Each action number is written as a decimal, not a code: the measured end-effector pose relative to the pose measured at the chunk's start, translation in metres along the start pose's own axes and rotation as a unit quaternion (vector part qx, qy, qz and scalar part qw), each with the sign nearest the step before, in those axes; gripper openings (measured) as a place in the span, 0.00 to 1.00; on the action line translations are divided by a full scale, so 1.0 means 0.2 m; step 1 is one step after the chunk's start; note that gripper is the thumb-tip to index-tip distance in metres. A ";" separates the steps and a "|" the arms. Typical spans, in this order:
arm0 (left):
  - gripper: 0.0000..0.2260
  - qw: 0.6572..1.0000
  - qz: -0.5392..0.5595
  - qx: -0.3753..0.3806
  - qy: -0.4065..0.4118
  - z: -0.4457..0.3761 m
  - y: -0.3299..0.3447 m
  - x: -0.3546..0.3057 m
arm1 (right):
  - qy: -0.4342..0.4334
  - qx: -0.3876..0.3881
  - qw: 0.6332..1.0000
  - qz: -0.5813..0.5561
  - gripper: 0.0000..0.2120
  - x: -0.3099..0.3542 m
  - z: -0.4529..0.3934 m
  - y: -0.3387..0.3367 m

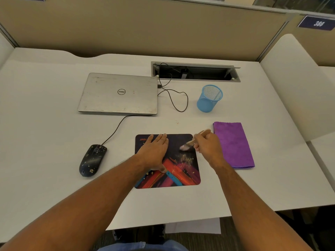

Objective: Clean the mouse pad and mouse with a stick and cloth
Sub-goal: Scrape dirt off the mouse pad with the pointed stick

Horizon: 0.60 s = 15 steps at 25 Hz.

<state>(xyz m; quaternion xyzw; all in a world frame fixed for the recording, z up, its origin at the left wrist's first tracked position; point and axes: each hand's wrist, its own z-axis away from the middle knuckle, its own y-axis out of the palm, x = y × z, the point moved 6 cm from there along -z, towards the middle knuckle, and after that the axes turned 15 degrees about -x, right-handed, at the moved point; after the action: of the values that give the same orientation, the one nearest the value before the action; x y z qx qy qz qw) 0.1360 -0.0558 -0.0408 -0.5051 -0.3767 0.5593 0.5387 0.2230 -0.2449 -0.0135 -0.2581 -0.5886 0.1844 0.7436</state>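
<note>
A dark mouse pad (181,171) with red, orange and blue streaks lies on the white desk, with pale crumbs scattered near its middle right. My left hand (154,151) lies flat on the pad's left half, fingers straight. My right hand (206,145) grips a wooden brush-like stick (192,141); its blurred pale tip touches the pad's upper right part. A black corded mouse (92,161), speckled with pale bits, sits left of the pad. A folded purple cloth (233,144) lies just right of my right hand.
A closed silver laptop (118,94) sits behind the pad, with a black cable (178,100) looping beside it. A blue mesh pen cup (209,98) stands at the back right. An open cable slot (195,72) is set into the desk (45,133). Beige partitions enclose the back.
</note>
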 end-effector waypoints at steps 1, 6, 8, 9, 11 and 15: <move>0.56 1.000 0.002 0.000 -0.001 0.00 0.00 0.00 | 0.002 -0.013 1.000 -0.027 0.12 0.01 0.00 -0.02; 0.57 1.000 0.000 0.002 -0.003 0.00 0.00 0.00 | -0.036 0.015 0.996 0.078 0.12 -0.03 0.02 -0.03; 0.56 1.000 -0.002 0.001 -0.004 0.00 0.00 0.00 | -0.037 0.015 0.995 0.090 0.11 -0.03 0.01 -0.06; 0.56 1.000 -0.002 0.001 -0.004 0.00 0.00 0.00 | -0.030 0.000 0.998 0.063 0.11 -0.02 0.00 -0.08; 0.56 1.000 0.001 0.002 -0.007 0.00 0.01 0.00 | -0.008 -0.030 0.999 -0.015 0.11 0.00 -0.01 -0.11; 0.57 1.000 0.004 0.004 -0.013 0.00 0.02 0.01 | -0.015 0.018 1.000 0.019 0.11 -0.05 0.03 -0.08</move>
<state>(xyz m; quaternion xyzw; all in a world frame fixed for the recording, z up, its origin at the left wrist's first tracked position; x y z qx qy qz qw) 0.1360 -0.0554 -0.0453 -0.4969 -0.3795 0.5694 0.5336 0.2152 -0.2629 -0.0102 -0.2529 -0.5909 0.2128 0.7359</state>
